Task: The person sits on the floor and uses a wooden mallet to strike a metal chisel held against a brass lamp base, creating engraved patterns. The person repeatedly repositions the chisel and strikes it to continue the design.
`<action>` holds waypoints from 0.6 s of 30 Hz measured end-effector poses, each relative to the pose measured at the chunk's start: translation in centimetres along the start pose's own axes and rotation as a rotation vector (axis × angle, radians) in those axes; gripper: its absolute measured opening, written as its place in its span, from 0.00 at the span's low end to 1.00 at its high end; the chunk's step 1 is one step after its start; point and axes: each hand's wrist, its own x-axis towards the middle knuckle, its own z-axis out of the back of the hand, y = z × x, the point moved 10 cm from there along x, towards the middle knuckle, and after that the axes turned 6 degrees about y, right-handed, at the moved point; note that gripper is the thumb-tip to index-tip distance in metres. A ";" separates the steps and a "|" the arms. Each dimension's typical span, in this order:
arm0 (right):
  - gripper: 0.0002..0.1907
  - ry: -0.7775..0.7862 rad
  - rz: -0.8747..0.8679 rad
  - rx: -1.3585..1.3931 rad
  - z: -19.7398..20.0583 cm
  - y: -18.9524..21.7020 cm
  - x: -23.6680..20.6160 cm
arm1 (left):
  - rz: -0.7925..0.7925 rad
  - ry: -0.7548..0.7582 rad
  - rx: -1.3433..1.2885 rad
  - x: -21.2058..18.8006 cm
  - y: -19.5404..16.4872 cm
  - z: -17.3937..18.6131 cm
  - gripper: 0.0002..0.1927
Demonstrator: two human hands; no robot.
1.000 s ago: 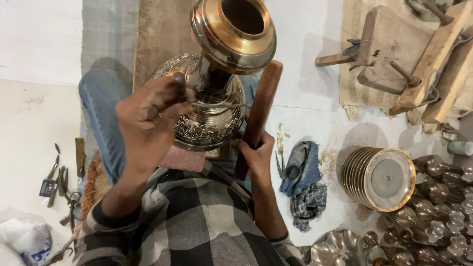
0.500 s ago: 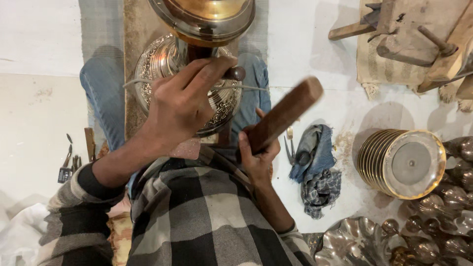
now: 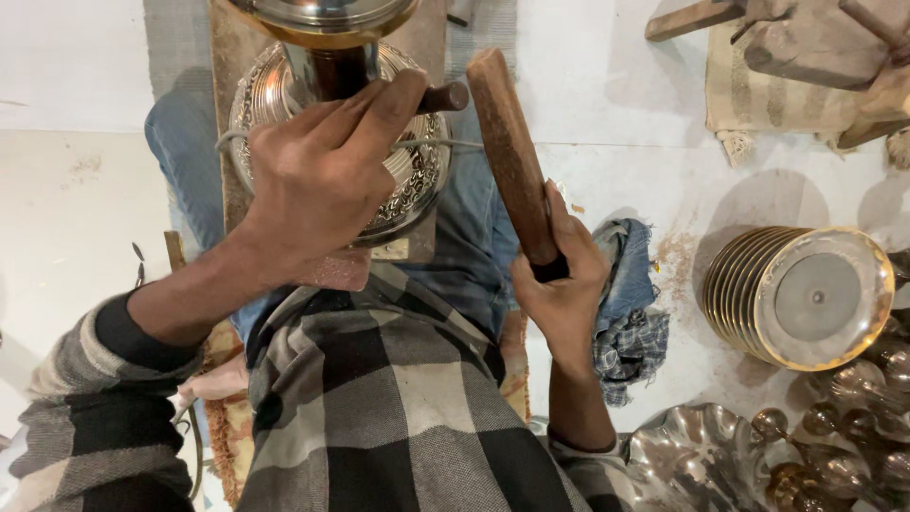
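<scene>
An ornate metal vase (image 3: 403, 180) with an embossed round body and a brass-coloured mouth stands between my knees. My left hand (image 3: 318, 175) lies over its body, fingers closed on a thin dark-handled chisel (image 3: 445, 97) that points at the vase's neck. My right hand (image 3: 559, 284) grips the lower end of a brown wooden mallet stick (image 3: 512, 156), which is raised beside the vase and tilted up and to the left, apart from the chisel.
A wooden board (image 3: 227, 57) lies under the vase. A blue rag (image 3: 630, 313) sits right of my hand. A stack of gold-rimmed metal plates (image 3: 801, 294) stands at the right, several shiny metal pieces (image 3: 758, 455) below it. Wooden blocks (image 3: 806, 43) lie at the top right.
My head has moved closer over the vase. The wooden stick swung from a slanted, lowered pose to a more upright raised one. My left hand stayed on the vase with the chisel.
</scene>
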 end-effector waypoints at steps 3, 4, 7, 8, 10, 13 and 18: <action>0.35 -0.046 0.141 0.027 1.9 1.7 0.3 | 0.001 0.019 0.005 0.1 0.1 0.3 0.24; 0.34 -0.070 0.183 0.030 2.7 2.3 0.3 | 0.002 0.023 0.006 0.1 0.2 0.4 0.25; 0.32 -0.122 0.258 0.034 5.0 3.9 0.3 | 0.016 0.038 0.030 0.1 0.3 0.5 0.27; 0.32 -0.137 0.275 0.036 5.6 4.4 0.3 | 0.019 0.042 0.032 0.0 0.4 0.5 0.28; 0.32 -0.048 0.297 -0.139 5.3 5.6 0.5 | 0.018 0.044 0.022 -0.1 0.4 0.4 0.30; 0.24 -0.097 0.222 0.114 5.9 5.2 1.1 | 0.041 0.003 0.048 -0.6 0.4 0.6 0.29; 0.28 -0.051 0.319 -0.056 5.3 5.8 1.8 | 0.051 -0.015 0.076 -1.1 0.8 0.0 0.30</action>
